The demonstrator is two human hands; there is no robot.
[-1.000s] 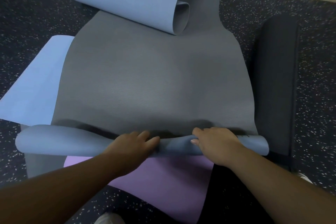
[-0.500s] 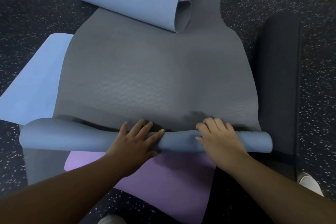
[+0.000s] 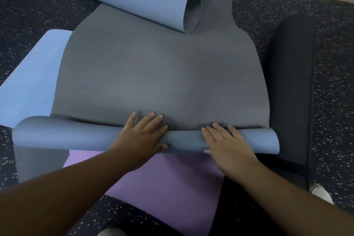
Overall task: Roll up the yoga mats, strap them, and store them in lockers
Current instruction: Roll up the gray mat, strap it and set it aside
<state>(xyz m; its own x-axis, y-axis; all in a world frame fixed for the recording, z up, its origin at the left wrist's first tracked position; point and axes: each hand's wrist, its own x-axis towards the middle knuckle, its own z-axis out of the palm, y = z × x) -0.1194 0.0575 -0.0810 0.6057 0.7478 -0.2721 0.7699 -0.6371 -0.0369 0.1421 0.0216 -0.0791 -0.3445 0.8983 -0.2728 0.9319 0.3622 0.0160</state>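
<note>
The grey mat [image 3: 162, 74] lies flat on the floor [image 3: 335, 44], its near end wound into a roll [image 3: 76, 136]. The left hand [image 3: 141, 136] rests flat on the roll, fingers straight and spread, gripping nothing. The right hand [image 3: 228, 143] presses the roll likewise, fingers extended. A purple mat [image 3: 168, 184] lies just nearer than the roll; a dark mat [image 3: 291, 82] lies right of the grey mat.
</note>
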